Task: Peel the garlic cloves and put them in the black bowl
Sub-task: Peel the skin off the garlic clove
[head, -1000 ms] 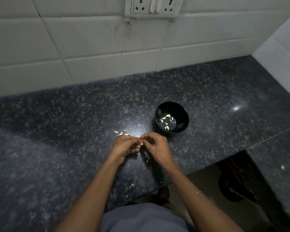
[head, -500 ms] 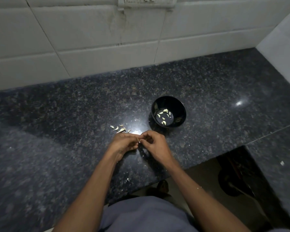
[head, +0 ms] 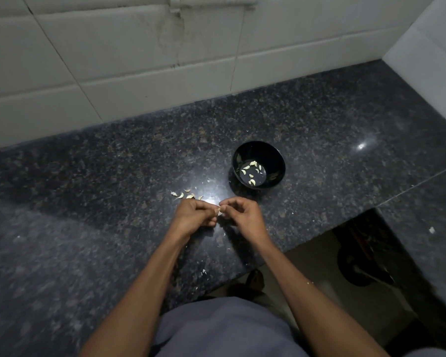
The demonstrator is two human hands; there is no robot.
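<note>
Fingers [head: 223, 207] of the left hand [head: 195, 215] and right hand [head: 242, 215] pinch one garlic clove [head: 220, 213] above the dark surface [head: 88, 202], near the black bowl [head: 276, 161] holding peeled cloves [head: 251, 171].

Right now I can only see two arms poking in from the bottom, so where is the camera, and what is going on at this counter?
There is no machine here. A person wears a camera on the head, looking forward and down, so you see their own arms. The left hand and right hand meet over a dark speckled counter and together pinch a small pale garlic clove, apparently peeling it. Just beyond the hands lies a little cluster of unpeeled cloves. Farther off to the right stands a black bowl with several peeled cloves already inside. White tiles cover the wall behind the counter.
</note>
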